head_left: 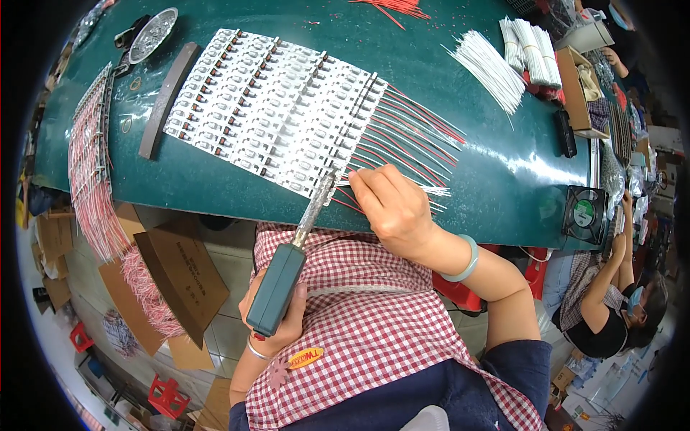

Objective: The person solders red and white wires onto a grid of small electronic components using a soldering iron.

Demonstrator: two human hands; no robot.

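My left hand (288, 317) is wrapped round the dark green handle of a soldering gun (277, 281). Its long metal tip slants up to the near right corner of a white circuit board panel (280, 108), which lies tilted on the bench and carries rows of small parts. Red and white wires (410, 136) stick out from the panel's right edge. Close to the tip, my right hand (394, 205) pinches at that same edge with thumb and forefinger, apparently on a white wire; its end is hidden by the fingers. Loose white wires (435, 191) lie beyond the knuckles.
A dark bar (169, 100) lies along the panel's left side. Wired panels (90, 136) hang off the bench's left end above an open carton (180, 276). White wire bundles (489, 72) and a small fan (584, 214) are at right. Another person (611, 309) sits at far right.
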